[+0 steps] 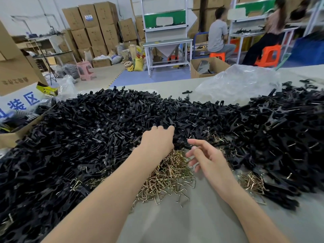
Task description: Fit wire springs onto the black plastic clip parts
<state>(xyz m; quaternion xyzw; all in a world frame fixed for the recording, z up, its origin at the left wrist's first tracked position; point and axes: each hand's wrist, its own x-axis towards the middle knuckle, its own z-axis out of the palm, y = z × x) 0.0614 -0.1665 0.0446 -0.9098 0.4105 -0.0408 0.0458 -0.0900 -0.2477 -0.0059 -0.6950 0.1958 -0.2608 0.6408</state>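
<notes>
Huge heap of black plastic clip parts [84,134] is spread over the counter [184,223] from the left round to the far middle, w/ a pile of brass-coloured wire springs [168,178] sat in the near middle, right at the heap's edge. Left hand [157,141] is dug into the black parts just behind the springs, knuckles up, fingers bent down out of sight, so it can't be told if anything's gripped tbh. Right hand [208,162] is held just above the springs, fingers loose and spread, nothing pinched. On the right a 2nd black heap [284,137] is seen w/ wire bits showing thru it. A crumpled clear plastic bag [236,83] is lying behind that, and a cardboard box [10,139] is parked at the left edge.
</notes>
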